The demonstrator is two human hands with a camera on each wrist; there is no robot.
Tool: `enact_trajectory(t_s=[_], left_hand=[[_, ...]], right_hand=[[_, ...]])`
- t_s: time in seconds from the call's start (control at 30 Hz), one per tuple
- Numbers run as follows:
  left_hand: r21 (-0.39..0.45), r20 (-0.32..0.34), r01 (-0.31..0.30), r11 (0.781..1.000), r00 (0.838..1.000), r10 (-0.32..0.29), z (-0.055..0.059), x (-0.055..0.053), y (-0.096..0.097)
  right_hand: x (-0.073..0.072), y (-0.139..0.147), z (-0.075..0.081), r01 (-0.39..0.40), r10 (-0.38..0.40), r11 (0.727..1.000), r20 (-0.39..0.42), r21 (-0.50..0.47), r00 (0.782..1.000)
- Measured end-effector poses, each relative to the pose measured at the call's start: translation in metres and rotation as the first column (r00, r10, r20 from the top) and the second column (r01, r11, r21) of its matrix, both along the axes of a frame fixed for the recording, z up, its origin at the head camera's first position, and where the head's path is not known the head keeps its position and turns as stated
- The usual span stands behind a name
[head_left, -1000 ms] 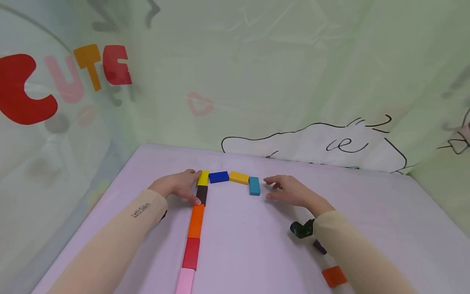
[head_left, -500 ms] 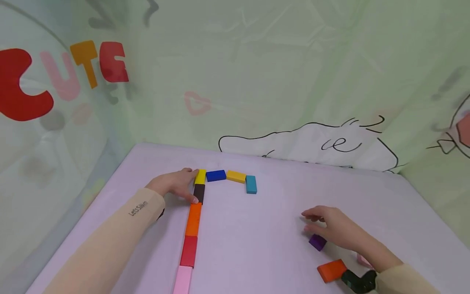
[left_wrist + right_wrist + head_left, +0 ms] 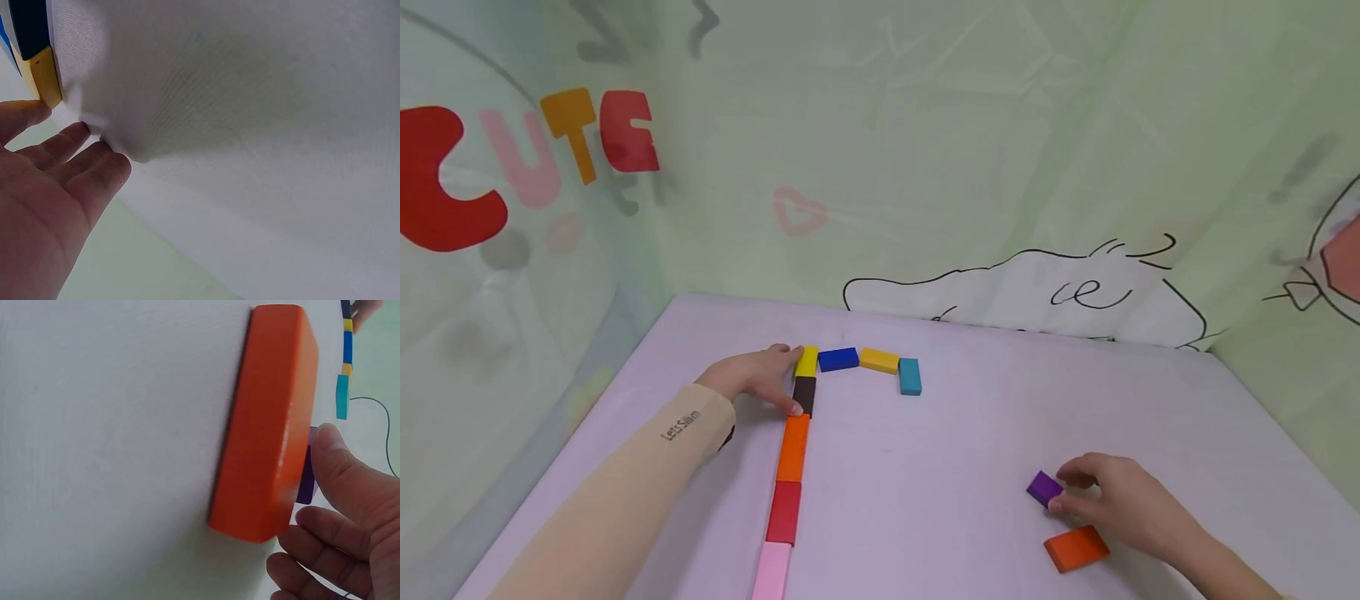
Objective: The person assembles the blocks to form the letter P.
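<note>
My left hand [image 3: 754, 375] rests beside a line of blocks at the left, fingers relaxed. Its index fingertip touches the yellow block [image 3: 807, 362], and its thumb lies at the near end of the black block [image 3: 804, 396]. In the left wrist view, a fingertip meets the yellow block's end [image 3: 45, 78]. My right hand [image 3: 1123, 500] has thumb and index finger at either side of the purple block [image 3: 1043, 490], pinching its right end. The right wrist view shows the purple block [image 3: 305, 475] partly hidden behind the thumb and a loose orange block [image 3: 265, 425].
From the yellow block, blue [image 3: 838, 359], amber [image 3: 879, 360] and teal [image 3: 910, 377] blocks run rightward. Orange [image 3: 793, 447], red [image 3: 784, 512] and pink [image 3: 772, 571] blocks continue toward me. The table [image 3: 917, 500] meets a printed curtain [image 3: 962, 167] behind.
My right hand has drawn back from beside the teal block to the near right and come down at the purple block. The left hand stays at the yellow and black blocks.
</note>
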State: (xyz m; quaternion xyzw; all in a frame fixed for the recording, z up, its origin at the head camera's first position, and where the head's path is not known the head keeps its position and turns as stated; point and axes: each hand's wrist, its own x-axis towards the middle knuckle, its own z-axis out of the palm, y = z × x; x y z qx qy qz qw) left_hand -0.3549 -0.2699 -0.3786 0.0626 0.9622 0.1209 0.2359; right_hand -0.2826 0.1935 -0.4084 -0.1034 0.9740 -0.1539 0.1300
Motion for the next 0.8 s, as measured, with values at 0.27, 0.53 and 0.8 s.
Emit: enact_trajectory(t_s=[0.27, 0.53, 0.8], left_hand=[[-0.004, 0.008, -0.003, 1.0, 1.0, 0.004, 0.005, 0.003, 0.001], [-0.006, 0.013, -0.006, 1.0, 1.0, 0.006, 0.005, 0.001, 0.003], [-0.008, 0.01, -0.008, 1.0, 1.0, 0.008, 0.004, 0.002, 0.002]], right_hand=[[-0.006, -0.006, 0.003, -0.014, 0.014, 1.0, -0.018, -0.02, 1.0], [-0.021, -0.022, 0.007, -0.037, 0.038, 0.997, 0.01, -0.064, 0.999], [-0.037, -0.052, 0.012, -0.181, 0.177, 0.982, -0.068, -0.057, 0.982]])
